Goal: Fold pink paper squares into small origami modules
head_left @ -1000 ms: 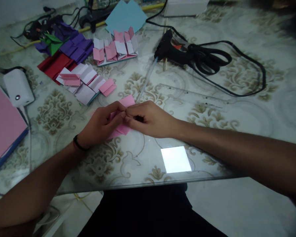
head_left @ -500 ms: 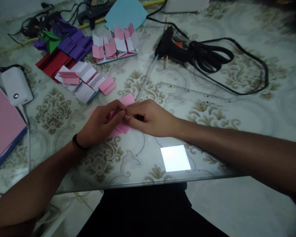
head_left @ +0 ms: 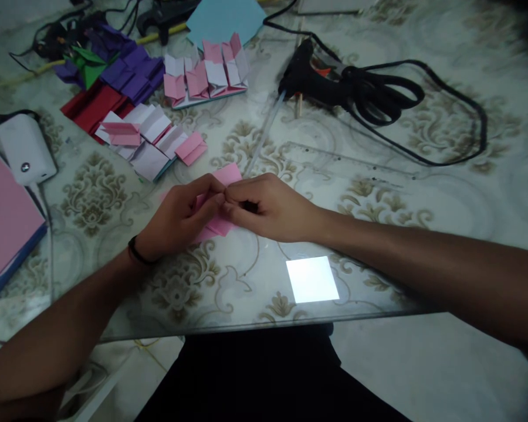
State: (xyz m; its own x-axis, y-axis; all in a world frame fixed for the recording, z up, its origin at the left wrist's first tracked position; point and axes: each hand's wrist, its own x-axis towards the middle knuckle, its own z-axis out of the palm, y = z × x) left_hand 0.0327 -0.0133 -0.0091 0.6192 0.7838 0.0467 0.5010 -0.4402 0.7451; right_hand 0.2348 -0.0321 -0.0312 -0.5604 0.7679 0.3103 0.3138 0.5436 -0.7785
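Observation:
A folded piece of pink paper (head_left: 229, 173) lies on the patterned table, partly hidden beneath both hands. My left hand (head_left: 185, 212) pinches it, thumb and forefinger together, with a dark band at the wrist. Touching those fingertips from the right, my right hand (head_left: 270, 208) pinches at the same spot on the paper. The fold between the fingertips is hidden. Just above the hands, a white and pink folded paper piece (head_left: 149, 155) rests beside a small pink one (head_left: 191, 148).
A black glue gun (head_left: 314, 82) with a coiled cord and a clear ruler (head_left: 352, 160) lie beyond my right hand. Purple (head_left: 134, 73) and red folded papers (head_left: 94, 108) are at the back left. A white device (head_left: 27, 149) sits near pink sheets (head_left: 6, 211) at far left.
The view has shifted slightly, so the objects at the back sit a little higher. Both hands keep the same pinch on the pink paper.

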